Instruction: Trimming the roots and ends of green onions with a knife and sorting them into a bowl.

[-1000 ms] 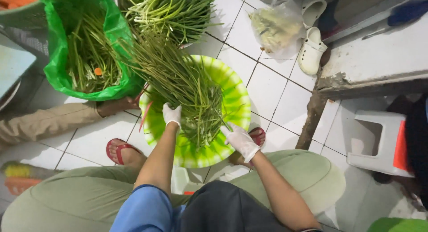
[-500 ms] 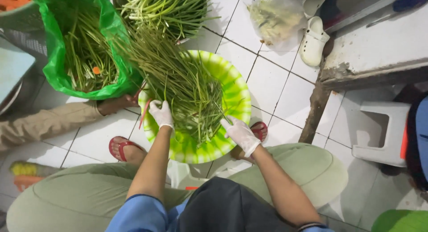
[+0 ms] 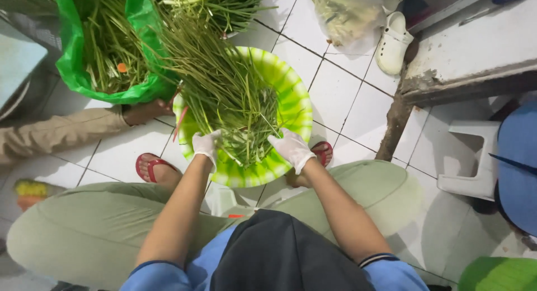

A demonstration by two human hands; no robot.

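Note:
A green-and-white striped plastic basin (image 3: 293, 109) sits on the tiled floor between my feet, piled with long thin green vegetable stalks (image 3: 229, 95). Both hands wear white gloves. My left hand (image 3: 206, 145) rests at the near left of the pile, fingers curled into the stalks. At the near right of the pile, my right hand (image 3: 291, 148) presses against the stalks with fingers partly spread. Whether either hand actually grips stalks is unclear.
A green plastic bag (image 3: 106, 50) of more stalks stands at the upper left, another bundle (image 3: 218, 6) behind the basin. Another person's leg and foot (image 3: 84, 126) lie left. A clear bag (image 3: 349, 14), a white clog (image 3: 391, 42), a white stool (image 3: 472, 157) and a concrete step (image 3: 475, 50) are on the right.
Both gloved hands have moved in closer to the near edge of the stalk pile, the right one coming up from beside the basin onto the stalks.

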